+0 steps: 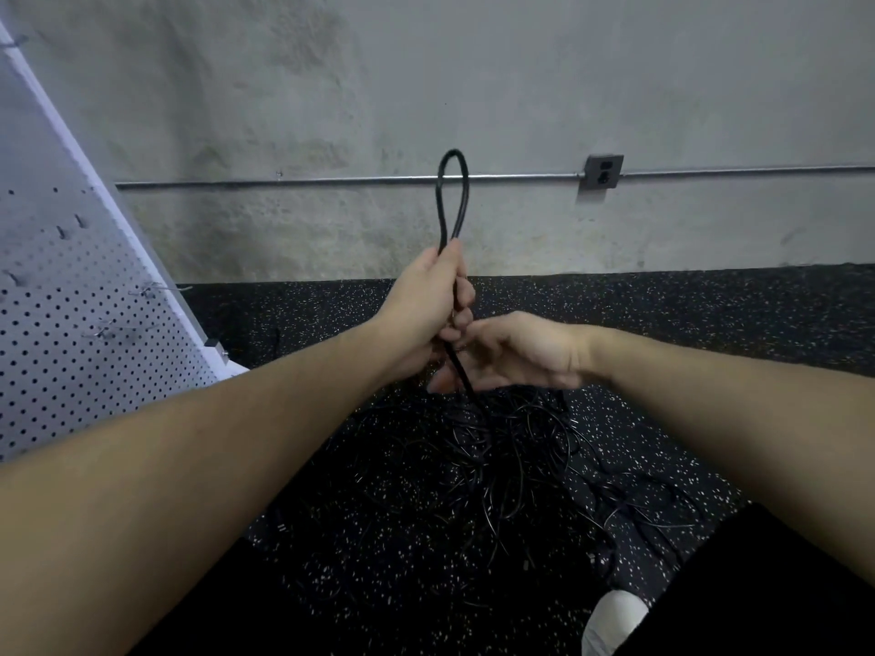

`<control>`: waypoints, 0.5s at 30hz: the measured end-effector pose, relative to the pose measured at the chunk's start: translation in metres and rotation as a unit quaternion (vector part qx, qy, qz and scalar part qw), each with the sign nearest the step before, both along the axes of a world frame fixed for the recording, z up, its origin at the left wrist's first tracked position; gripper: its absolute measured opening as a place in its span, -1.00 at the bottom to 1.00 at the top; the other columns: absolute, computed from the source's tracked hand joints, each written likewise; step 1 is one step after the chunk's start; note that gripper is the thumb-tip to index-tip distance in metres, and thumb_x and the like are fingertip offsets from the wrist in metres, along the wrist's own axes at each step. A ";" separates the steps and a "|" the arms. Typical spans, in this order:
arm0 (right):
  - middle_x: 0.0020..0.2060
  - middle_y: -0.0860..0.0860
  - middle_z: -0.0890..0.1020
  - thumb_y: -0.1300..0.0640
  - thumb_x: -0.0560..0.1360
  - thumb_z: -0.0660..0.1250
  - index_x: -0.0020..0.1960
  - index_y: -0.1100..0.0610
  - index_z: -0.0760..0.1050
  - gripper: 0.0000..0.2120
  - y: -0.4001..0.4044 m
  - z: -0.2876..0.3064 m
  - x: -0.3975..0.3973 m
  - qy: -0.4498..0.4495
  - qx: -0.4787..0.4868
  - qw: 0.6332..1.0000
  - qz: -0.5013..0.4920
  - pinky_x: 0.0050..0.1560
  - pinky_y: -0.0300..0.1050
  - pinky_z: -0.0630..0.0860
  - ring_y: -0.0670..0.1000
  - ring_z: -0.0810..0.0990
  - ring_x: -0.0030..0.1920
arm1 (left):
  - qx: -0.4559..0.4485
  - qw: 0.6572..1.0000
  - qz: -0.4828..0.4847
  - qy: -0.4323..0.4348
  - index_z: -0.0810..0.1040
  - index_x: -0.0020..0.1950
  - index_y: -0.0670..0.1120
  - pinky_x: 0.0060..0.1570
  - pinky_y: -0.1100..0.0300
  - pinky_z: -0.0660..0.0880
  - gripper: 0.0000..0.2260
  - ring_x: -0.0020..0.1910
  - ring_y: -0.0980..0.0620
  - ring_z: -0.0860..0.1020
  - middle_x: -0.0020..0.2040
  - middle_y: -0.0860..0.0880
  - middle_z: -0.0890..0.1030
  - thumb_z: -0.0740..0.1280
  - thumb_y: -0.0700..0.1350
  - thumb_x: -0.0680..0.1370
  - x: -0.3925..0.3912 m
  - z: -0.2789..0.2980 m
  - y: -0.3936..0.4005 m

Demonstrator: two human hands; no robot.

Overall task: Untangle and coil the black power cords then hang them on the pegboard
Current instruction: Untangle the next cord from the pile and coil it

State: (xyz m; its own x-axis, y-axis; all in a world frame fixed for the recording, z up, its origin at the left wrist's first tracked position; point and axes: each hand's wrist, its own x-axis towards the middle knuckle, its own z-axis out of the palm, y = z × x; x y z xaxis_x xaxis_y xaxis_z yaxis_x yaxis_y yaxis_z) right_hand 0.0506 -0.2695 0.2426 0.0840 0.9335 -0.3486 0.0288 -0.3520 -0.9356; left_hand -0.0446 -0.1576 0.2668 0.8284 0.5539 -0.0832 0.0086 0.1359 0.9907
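My left hand (428,300) grips a black power cord (452,196) in a fist, and a narrow loop of the cord stands up above the fist. Below the fist the cord runs down to a tangled pile of black cords (511,456) on the floor. Just right of the fist is my right hand (516,355), its fingers curled at the cord under my left hand; whether they grip it is hidden. The white pegboard (71,333) with metal hooks leans at the left.
A grey concrete wall with a metal conduit (284,183) and an outlet box (603,171) stands behind. The floor is black speckled rubber (710,314). My white shoe (613,617) and dark trouser leg show at the lower right.
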 end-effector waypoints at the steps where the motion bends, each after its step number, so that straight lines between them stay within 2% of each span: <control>1: -0.04 0.18 0.70 0.16 0.51 0.10 0.07 0.19 0.55 -0.71 -0.001 -0.001 -0.002 -0.004 -0.009 0.999 0.030 0.46 0.20 0.34 0.15 0.63 0.09 | 0.002 1.000 0.014 -0.005 0.35 -0.07 -0.05 -0.60 0.33 0.16 -0.74 -0.53 0.07 0.36 -0.46 0.05 0.41 0.10 0.05 0.74 0.001 0.000 0.002; 2: -0.11 0.17 0.67 0.11 0.49 0.15 0.01 0.20 0.55 -0.75 -0.001 -0.002 -0.003 -0.006 -0.012 0.999 0.044 0.36 0.21 0.44 0.17 0.62 0.00 | 0.012 1.000 0.026 -0.008 0.36 -0.07 -0.06 -0.59 0.32 0.19 -0.74 -0.53 0.06 0.41 -0.47 0.05 0.41 0.10 0.05 0.74 0.002 0.000 0.003; 3: -0.23 0.13 0.62 0.08 0.52 0.20 -0.09 0.19 0.53 -0.79 -0.001 0.000 -0.004 -0.018 -0.016 0.999 0.048 0.18 0.17 0.55 0.13 0.59 -0.15 | 0.024 0.999 0.037 -0.009 0.37 -0.06 -0.06 -0.59 0.31 0.22 -0.74 -0.52 0.05 0.44 -0.47 0.05 0.41 0.09 0.04 0.74 0.002 -0.001 0.004; 4: -0.34 0.10 0.53 0.05 0.57 0.23 -0.18 0.16 0.49 -0.77 0.000 0.001 -0.005 -0.053 -0.025 0.997 0.054 -0.07 0.06 0.57 0.07 0.51 -0.29 | 0.033 0.998 0.047 -0.008 0.38 -0.05 -0.07 -0.59 0.30 0.24 -0.74 -0.52 0.05 0.46 -0.47 0.06 0.42 0.09 0.04 0.75 0.003 -0.001 0.005; 5: -0.40 0.08 0.46 0.01 0.63 0.25 -0.25 0.14 0.45 -0.68 0.000 0.002 -0.004 -0.112 -0.040 0.991 0.064 -0.27 -0.05 0.47 0.04 0.42 -0.39 | 0.040 0.997 0.058 -0.007 0.40 -0.03 -0.06 -0.59 0.30 0.25 -0.75 -0.51 0.05 0.47 -0.47 0.05 0.42 0.09 0.04 0.75 0.003 0.000 0.008; 6: -0.44 0.07 0.44 -0.06 0.64 0.27 -0.29 0.11 0.44 -0.61 -0.001 0.001 -0.003 -0.183 -0.063 0.978 0.075 -0.33 -0.10 0.37 0.02 0.38 -0.43 | 0.045 0.997 0.068 -0.006 0.41 -0.01 -0.05 -0.58 0.29 0.26 -0.76 -0.50 0.05 0.48 -0.46 0.05 0.42 0.09 0.04 0.74 0.003 0.001 0.010; 8: -0.43 0.05 0.51 -0.23 0.58 0.32 -0.37 0.06 0.46 -0.52 -0.007 -0.001 0.002 -0.289 -0.110 0.947 0.085 -0.24 -0.10 0.43 0.01 0.44 -0.41 | 0.055 0.995 0.080 -0.001 0.44 0.04 -0.04 -0.57 0.29 0.29 -0.77 -0.48 0.06 0.52 -0.44 0.04 0.41 0.10 0.04 0.74 0.002 0.000 0.016; 10: -0.41 0.03 0.59 -0.27 0.57 0.32 -0.39 0.06 0.48 -0.50 -0.014 0.001 0.008 -0.289 -0.118 0.948 0.057 -0.04 -0.10 0.53 -0.01 0.59 -0.33 | 0.080 0.993 0.080 0.020 0.47 0.09 -0.05 -0.56 0.27 0.34 -0.78 -0.45 0.04 0.54 -0.45 0.04 0.42 0.11 0.02 0.74 -0.001 -0.006 0.022; 12: -0.37 0.05 0.64 -0.18 0.60 0.31 -0.31 0.12 0.53 -0.55 -0.016 0.004 0.014 -0.216 -0.082 0.973 0.006 0.17 -0.07 0.55 0.04 0.71 -0.16 | 0.093 0.991 0.091 0.036 0.48 0.10 -0.04 -0.53 0.24 0.38 -0.80 -0.43 0.04 0.52 -0.43 0.02 0.44 0.12 0.01 0.74 -0.004 -0.012 0.030; 13: -0.36 0.05 0.64 -0.10 0.61 0.31 -0.25 0.15 0.54 -0.61 -0.015 0.006 0.017 -0.150 -0.056 0.987 -0.025 0.20 -0.06 0.56 0.08 0.71 -0.13 | 0.090 0.990 0.104 0.037 0.49 0.10 -0.04 -0.52 0.24 0.39 -0.80 -0.43 0.05 0.50 -0.41 0.01 0.45 0.12 0.00 0.74 -0.005 -0.014 0.034; 15: -0.38 0.02 0.54 0.03 0.65 0.27 -0.16 0.14 0.51 -0.73 -0.013 0.010 0.021 -0.023 -0.008 0.997 -0.076 0.12 -0.03 0.60 0.02 0.59 -0.29 | 0.084 0.988 0.128 0.037 0.49 0.10 -0.04 -0.51 0.24 0.39 -0.80 -0.43 0.07 0.45 -0.36 -0.01 0.47 0.12 0.00 0.74 -0.006 -0.015 0.044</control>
